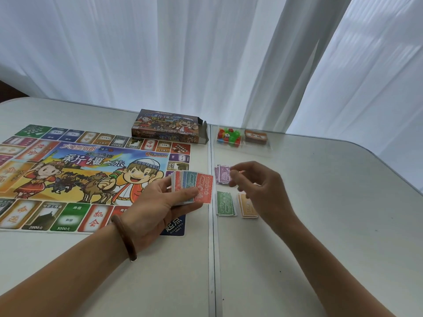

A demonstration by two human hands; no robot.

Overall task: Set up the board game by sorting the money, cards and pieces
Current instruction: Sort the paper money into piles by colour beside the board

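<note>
Left hand [158,202] grips fanned thin paper banknotes [201,188]; right hand [258,186] curls over purple paper notes [222,175] on smooth white table [320,202], its grasp unclear.

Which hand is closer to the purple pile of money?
Right. The right hand is at the right edge of the purple pile; the left hand is farther left, holding a fan of bills.

Left hand [158,202] — right hand [261,186] (both curled)

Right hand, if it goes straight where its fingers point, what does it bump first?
The right hand points its fingers left, at the purple money pile, so it would meet that first. Its fingertips look to be at the pile's edge; whether they touch is unclear.
</note>
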